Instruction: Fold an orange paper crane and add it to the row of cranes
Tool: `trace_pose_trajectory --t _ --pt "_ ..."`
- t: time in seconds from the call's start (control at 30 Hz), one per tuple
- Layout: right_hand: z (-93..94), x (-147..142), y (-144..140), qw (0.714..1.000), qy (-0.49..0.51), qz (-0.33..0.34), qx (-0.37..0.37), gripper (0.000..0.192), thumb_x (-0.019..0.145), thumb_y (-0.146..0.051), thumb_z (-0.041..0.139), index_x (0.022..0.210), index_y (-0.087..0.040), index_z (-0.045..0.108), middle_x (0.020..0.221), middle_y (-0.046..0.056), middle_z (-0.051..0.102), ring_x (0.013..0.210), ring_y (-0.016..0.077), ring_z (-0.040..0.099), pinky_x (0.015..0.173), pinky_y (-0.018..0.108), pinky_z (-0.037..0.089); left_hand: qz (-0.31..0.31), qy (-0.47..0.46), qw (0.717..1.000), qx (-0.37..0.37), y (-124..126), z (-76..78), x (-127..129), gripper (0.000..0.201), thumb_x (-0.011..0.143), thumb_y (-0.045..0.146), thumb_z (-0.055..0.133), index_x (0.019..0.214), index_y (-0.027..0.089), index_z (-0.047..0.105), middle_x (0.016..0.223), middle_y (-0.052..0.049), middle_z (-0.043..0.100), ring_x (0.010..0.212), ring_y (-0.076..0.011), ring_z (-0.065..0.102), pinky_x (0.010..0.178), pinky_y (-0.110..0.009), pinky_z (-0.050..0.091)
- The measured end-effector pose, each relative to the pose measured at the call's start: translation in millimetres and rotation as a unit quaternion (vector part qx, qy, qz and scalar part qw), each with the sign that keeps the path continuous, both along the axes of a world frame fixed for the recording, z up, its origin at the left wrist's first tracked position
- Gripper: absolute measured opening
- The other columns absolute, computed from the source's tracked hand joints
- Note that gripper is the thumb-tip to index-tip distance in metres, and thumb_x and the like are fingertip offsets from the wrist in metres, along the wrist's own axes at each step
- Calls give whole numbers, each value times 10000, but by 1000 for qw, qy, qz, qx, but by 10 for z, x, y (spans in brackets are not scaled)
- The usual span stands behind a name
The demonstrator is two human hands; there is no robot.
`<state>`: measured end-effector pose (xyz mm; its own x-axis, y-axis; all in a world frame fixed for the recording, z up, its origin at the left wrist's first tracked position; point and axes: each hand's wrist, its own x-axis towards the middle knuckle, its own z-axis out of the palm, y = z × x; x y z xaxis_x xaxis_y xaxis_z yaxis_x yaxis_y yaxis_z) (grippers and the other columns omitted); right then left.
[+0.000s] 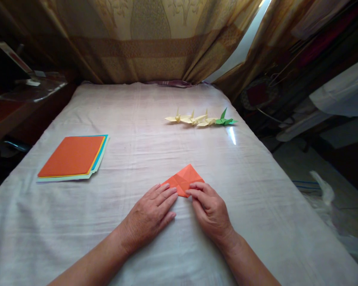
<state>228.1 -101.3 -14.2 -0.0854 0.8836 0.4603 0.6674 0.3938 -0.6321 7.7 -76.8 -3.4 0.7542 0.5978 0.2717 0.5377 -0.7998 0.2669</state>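
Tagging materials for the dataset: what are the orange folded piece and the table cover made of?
Orange folded piece: thin matte paper, judging by its sharp creases and flat facets; both hands press on it. Table cover: probably woven cloth, pale and matte, with soft wrinkles.

Both bare forearms come in from the lower edge and angle toward each other, so the hands meet near the middle. The left hand [150, 214] lies palm down and flat, fingers straight, held close together and pointing up and to the right (the thumb is tucked under and cannot be seen). The right hand [209, 206] is also palm down but more arched, its wrist bent slightly, its fingers curled inward toward the left with the tips pressed down. The fingertips of the two hands are just beside each other, not overlapping.
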Motion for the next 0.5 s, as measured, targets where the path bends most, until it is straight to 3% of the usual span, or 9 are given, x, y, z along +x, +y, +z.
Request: trace_pose_trajectory --t 0.23,0.5 --pt "7 -25 -90 985 -168 34 14 393 865 -113 493 1182 -248 683 1156 107 629 1022 226 568 881 372 479 4 -1 1000 3 -9 12 7 396 983 305 470 1332 138 554 1329 -114 617 1280 -245 534 1097 -445 439" --pt "4 -12 -89 981 -191 33 19 383 877 -125 473 1179 -245 676 1155 104 630 1031 223 552 872 354 447 4 2 1000 2 -11 7 7 401 994 314 442 1326 122 560 1347 -103 605 1285 -250 527 1091 -447 447"
